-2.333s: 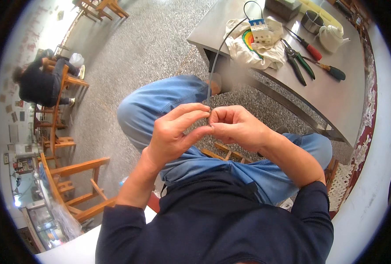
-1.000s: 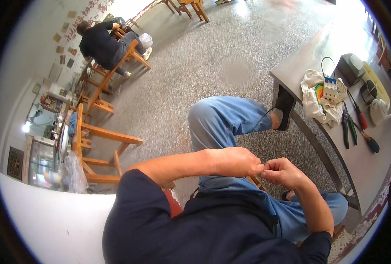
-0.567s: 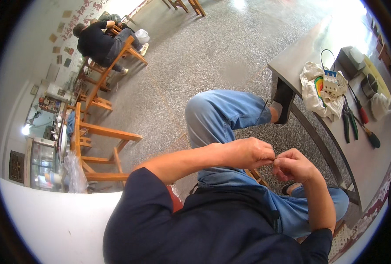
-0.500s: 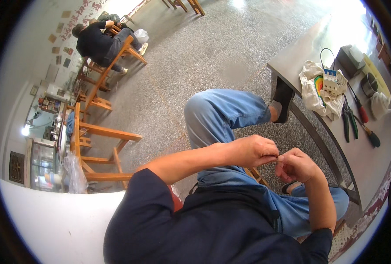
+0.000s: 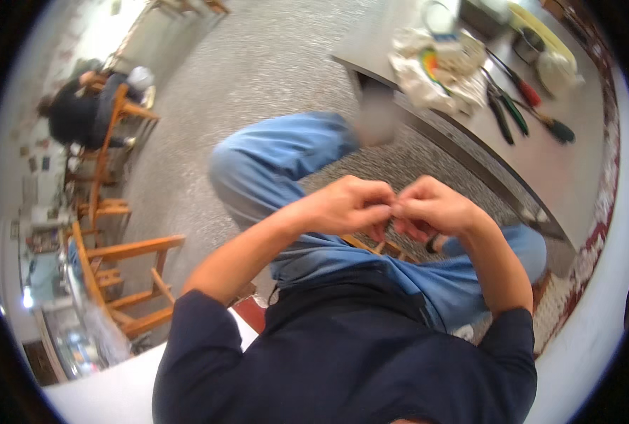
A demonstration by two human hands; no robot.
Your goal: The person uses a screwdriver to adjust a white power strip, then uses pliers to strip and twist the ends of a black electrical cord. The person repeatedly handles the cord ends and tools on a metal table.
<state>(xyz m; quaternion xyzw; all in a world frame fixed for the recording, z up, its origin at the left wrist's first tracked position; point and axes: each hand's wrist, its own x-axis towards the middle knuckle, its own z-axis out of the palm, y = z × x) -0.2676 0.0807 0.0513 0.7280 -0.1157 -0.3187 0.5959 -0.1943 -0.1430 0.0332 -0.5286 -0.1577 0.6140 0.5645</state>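
Fingertips of both hands meet over the lap, near the middle of the view. Left hand point(image 5: 351, 205): fingers curled, thumb brought in toward the index finger. Right hand point(image 5: 438, 207): likewise curled, tips drawn in against those of the left. Anything pinched there would lie right at that meeting point; too small and blurred, cannot tell what either hand grips, if anything.

Beneath: blue jeans point(image 5: 275, 159), knees spread, part of a wooden stool point(image 5: 360, 244) between the thighs. Dark T-shirt point(image 5: 342, 346) nearer the lower edge.

To the right, past the knees, a grey table point(image 5: 565, 187). On it a white cloth point(image 5: 417, 67) with a coloured arc; on the cloth a circuit breaker point(image 5: 454, 51), smeared by motion. Just beside: green-handled pliers point(image 5: 499, 120), red-handled screwdriver point(image 5: 526, 92), a dark-handled tool point(image 5: 560, 130). Farther back, a metal cup point(image 5: 528, 46), white teapot point(image 5: 556, 75), yellow tray point(image 5: 549, 34).

Well apart at left: wooden chair point(image 5: 137, 249); beyond it, a seated person point(image 5: 76, 119) in dark clothing.
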